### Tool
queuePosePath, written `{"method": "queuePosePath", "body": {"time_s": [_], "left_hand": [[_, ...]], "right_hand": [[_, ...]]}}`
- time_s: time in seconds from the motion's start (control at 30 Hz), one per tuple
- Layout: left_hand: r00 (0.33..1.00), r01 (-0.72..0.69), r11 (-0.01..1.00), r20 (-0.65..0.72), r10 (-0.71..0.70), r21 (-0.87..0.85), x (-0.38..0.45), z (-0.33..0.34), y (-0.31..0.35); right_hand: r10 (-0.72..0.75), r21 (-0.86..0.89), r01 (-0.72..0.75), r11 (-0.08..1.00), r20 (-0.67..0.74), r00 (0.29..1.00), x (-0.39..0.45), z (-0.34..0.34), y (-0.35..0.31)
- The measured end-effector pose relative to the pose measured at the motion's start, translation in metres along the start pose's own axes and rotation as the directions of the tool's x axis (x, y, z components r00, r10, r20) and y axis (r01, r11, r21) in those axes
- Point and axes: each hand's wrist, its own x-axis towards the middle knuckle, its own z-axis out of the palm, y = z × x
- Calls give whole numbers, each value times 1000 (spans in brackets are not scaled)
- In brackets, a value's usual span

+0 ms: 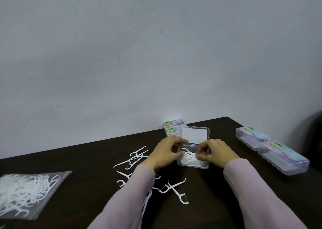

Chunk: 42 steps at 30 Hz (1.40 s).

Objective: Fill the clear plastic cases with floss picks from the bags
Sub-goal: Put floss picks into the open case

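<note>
An open clear plastic case lies on the dark table with its lid raised toward the wall. White floss picks are piled inside it. My left hand sits at the case's left side, its fingers curled and touching the picks in the case. My right hand is at the right side, its fingertips pinching picks over the case. Several loose floss picks lie scattered on the table under and left of my left forearm. A clear bag of floss picks lies at the front left.
Two shut labelled cases are stacked against the wall behind the open case. Two more shut cases lie at the right, near the table's right edge. A dark shape stands beyond that edge.
</note>
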Motion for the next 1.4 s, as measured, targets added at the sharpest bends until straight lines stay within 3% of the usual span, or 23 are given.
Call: {"method": "queuePosePath", "body": {"time_s": [0.13, 0.23, 0.57, 0.8, 1.0, 1.13, 1.4], "left_hand": [[1000, 11, 972, 14, -15, 236, 0, -1, 1], [1000, 26, 953, 7, -29, 302, 0, 1, 1], [997, 75, 993, -9, -76, -89, -2, 4, -2], [995, 98, 987, -21, -101, -129, -3, 6, 2], [992, 101, 993, -70, -105, -60, -2, 8, 5], [994, 99, 993, -51, -102, -65, -4, 4, 7], [997, 73, 996, -36, -75, -52, -26, -17, 2]], "right_hand": [[15, -49, -15, 999, 11, 1000, -1, -1, 0], [15, -60, -15, 998, -10, 1000, -2, -2, 0], [10, -64, -9, 998, 4, 1000, -2, -1, -1], [38, -146, -46, 988, -57, 998, -1, 3, -3], [19, -150, -30, 988, -76, 997, -1, 1, -3], [-34, -169, 4, 986, -177, 984, -3, 0, -4], [-154, -21, 153, 988, -221, 963, -9, -1, -19]]}}
